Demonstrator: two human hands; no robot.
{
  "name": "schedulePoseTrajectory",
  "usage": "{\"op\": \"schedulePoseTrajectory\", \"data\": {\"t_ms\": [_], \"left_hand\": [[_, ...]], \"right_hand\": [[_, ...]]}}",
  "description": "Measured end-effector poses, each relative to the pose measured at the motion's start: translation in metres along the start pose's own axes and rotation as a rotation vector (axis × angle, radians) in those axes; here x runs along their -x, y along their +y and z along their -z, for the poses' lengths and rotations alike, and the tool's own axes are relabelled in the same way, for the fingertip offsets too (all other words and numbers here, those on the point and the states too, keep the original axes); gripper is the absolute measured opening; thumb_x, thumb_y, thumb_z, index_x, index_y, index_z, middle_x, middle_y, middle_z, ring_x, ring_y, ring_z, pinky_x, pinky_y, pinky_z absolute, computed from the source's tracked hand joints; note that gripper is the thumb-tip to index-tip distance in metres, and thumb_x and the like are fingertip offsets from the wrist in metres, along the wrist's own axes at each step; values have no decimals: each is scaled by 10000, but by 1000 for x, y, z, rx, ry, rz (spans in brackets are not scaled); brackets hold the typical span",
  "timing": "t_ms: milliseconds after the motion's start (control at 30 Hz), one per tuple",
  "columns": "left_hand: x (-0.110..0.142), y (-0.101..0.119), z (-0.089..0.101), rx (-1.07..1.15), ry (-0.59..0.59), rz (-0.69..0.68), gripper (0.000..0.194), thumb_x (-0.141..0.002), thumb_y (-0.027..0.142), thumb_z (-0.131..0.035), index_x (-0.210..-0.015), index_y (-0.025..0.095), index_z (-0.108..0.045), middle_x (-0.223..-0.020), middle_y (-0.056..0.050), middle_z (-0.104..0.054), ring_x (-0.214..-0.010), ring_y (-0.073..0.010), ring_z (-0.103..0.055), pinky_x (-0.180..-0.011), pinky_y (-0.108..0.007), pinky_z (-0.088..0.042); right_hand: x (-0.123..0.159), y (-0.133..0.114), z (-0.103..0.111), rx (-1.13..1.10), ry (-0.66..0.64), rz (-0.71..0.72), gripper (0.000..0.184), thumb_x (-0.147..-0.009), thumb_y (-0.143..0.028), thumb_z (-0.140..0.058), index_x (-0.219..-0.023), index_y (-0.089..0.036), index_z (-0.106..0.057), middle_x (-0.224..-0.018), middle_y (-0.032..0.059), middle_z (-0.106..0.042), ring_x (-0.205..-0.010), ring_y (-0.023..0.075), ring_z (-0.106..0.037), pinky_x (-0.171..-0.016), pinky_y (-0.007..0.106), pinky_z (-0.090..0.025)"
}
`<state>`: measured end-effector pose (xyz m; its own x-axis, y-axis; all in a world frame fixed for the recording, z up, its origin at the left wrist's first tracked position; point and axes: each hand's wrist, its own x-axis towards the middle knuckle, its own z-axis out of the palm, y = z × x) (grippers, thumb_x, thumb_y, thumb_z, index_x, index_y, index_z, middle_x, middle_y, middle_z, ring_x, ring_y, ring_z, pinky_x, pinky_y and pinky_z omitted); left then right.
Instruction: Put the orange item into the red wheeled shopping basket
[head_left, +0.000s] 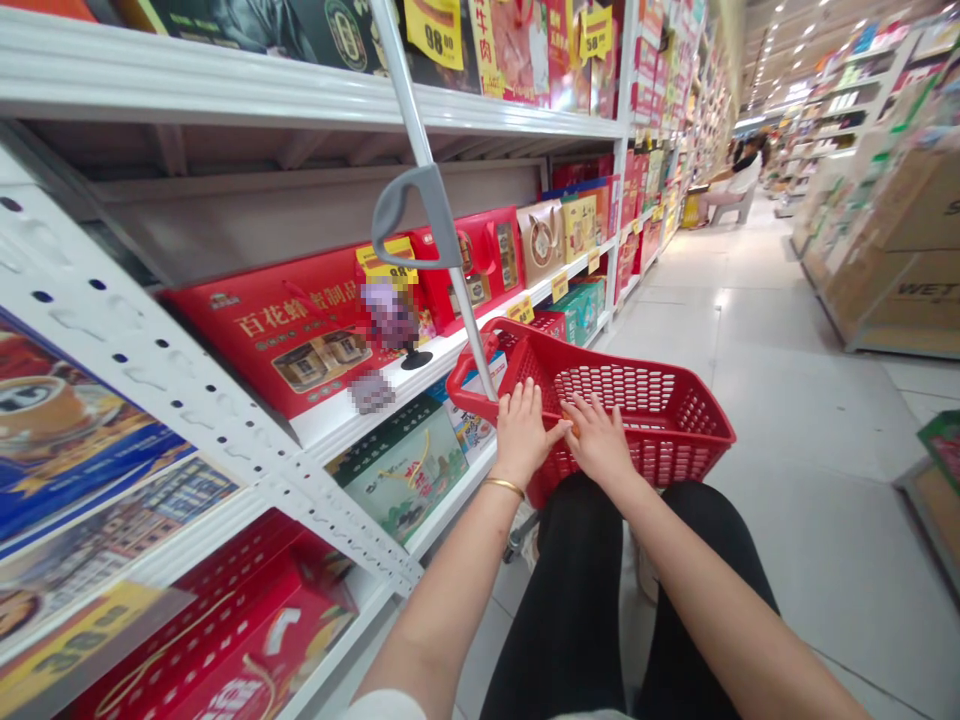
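A red plastic shopping basket (667,400) with perforated walls stands in front of my knees, close to the shelf. My left hand (523,435) rests palm down at its near left corner, fingers stretched out, a gold bangle on the wrist. Beside it, my right hand (600,440) lies over the near rim with fingers spread. The thumb of my left hand reaches the fingers of my right; a small orange bit shows there, too small to name. A metal pole (409,90) with a grey plastic handle (442,215) rises from the basket's left end.
On the left, white shelves (525,120) hold red gift boxes (277,325) with yellow price tags (435,32). A small dark stand (416,358) is on the shelf edge, partly blurred. Cardboard boxes (907,290) stand at right. Far down the tiled aisle (750,290) sits a person (742,180).
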<state>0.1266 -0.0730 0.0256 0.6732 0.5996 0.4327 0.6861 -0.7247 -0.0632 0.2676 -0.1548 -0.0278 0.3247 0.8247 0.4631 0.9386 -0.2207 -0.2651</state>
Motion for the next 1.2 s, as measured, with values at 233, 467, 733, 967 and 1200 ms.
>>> {"op": "schedulePoseTrajectory", "data": {"t_ms": [233,467,733,967,1200], "left_hand": [[-1,0,-3,1,12,9,898,-1056,763,-291,-1652,107,-441,-1757,-161,-349,-1626,-311,-334,-1327,-498,-246],[0,1,-4,38,23,18,883,-1054,756,-303,-1656,125,-444,-1748,-156,-370,-1623,-323,-338,-1327,-512,-245],[-1,-3,-5,21,6,2,770,-1091,645,-305,-1667,147,-426,-1762,-124,-347,-1615,-302,-354,-1321,-493,-255],[1,-2,-5,42,27,5,868,-1069,730,-277,-1658,111,-430,-1758,-153,-348,-1616,-313,-351,-1326,-501,-247],[0,0,-6,79,21,38,925,-1037,794,-284,-1656,125,-442,-1752,-145,-368,-1610,-333,-359,-1329,-511,-247]], "right_hand": [[25,71,15,32,49,-196,512,-1127,-470,-314,-1521,-307,-598,-1662,69,-523,-1589,338,-377,-1260,814,-56],[26,68,13,83,58,-263,549,-1110,-488,-336,-1509,-246,-627,-1670,102,-507,-1609,405,-313,-1254,792,-175],[-10,-24,2,-44,-37,-3,533,-1109,-464,-382,-1589,-298,-543,-1709,60,-455,-1614,337,-335,-1288,683,-252],[28,66,18,63,36,-199,518,-1107,-463,-359,-1546,-310,-588,-1645,94,-542,-1552,364,-419,-1254,802,-156],[33,94,17,109,58,-354,557,-1108,-503,-319,-1495,-267,-643,-1643,99,-542,-1599,411,-322,-1233,806,-218]]}}
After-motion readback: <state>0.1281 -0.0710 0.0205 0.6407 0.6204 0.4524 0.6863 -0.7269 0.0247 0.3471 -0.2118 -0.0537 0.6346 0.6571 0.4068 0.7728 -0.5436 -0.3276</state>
